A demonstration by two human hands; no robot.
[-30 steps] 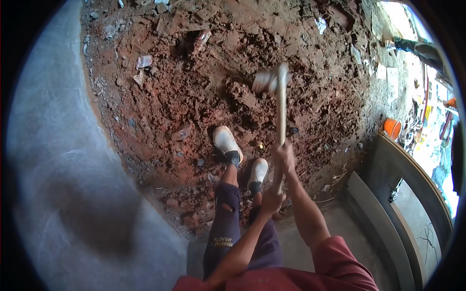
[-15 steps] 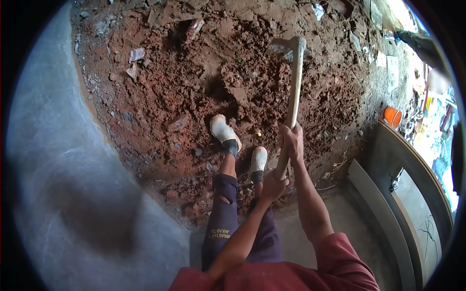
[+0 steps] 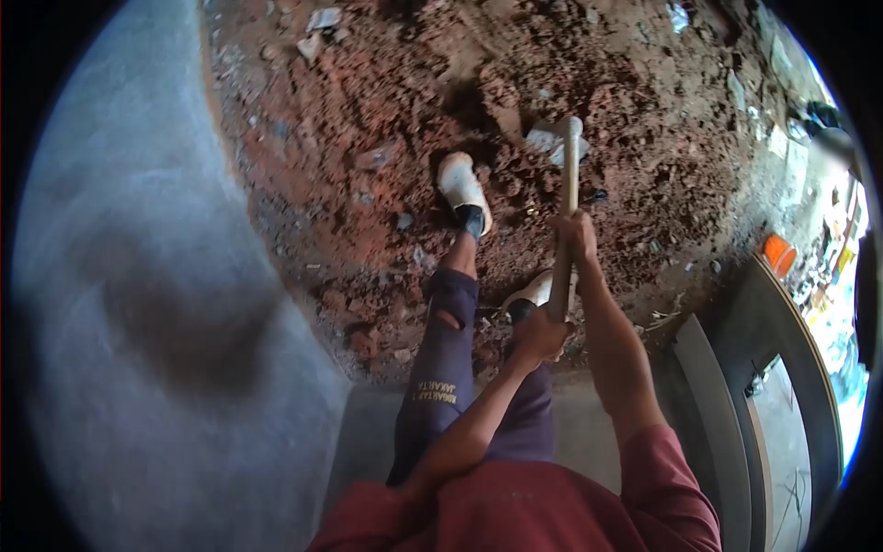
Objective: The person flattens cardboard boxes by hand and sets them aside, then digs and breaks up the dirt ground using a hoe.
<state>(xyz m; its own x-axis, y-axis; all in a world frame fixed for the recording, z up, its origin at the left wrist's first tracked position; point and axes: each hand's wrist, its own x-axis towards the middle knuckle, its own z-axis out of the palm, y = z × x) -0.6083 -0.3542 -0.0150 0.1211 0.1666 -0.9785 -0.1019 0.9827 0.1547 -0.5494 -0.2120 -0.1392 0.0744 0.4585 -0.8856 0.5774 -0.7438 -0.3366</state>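
A hoe (image 3: 570,175) with a pale wooden handle extends away from me over broken reddish-brown soil (image 3: 368,175). My left hand (image 3: 541,337) wraps round the lower end of the handle. Higher up the shaft, my right hand (image 3: 577,236) is closed round it too. The hoe's blade is at the far end, close to the soil beside a pale scrap (image 3: 549,143); whether it touches the ground I cannot tell. My white left shoe (image 3: 463,184) stands on the soil, and the right shoe (image 3: 529,293) is partly hidden behind the handle.
A smooth grey wall (image 3: 120,221) rises on the left. To the right are grey boards or panels (image 3: 717,396) and an orange bucket (image 3: 779,255). Litter such as a plastic scrap (image 3: 324,18) lies in the dirt. Part of another person (image 3: 832,143) shows at the far right.
My view has shifted, so the ground sits higher and farther right. My right foot has moved back relative to the left. The hoe is drawn closer to me, with both hands still on it.
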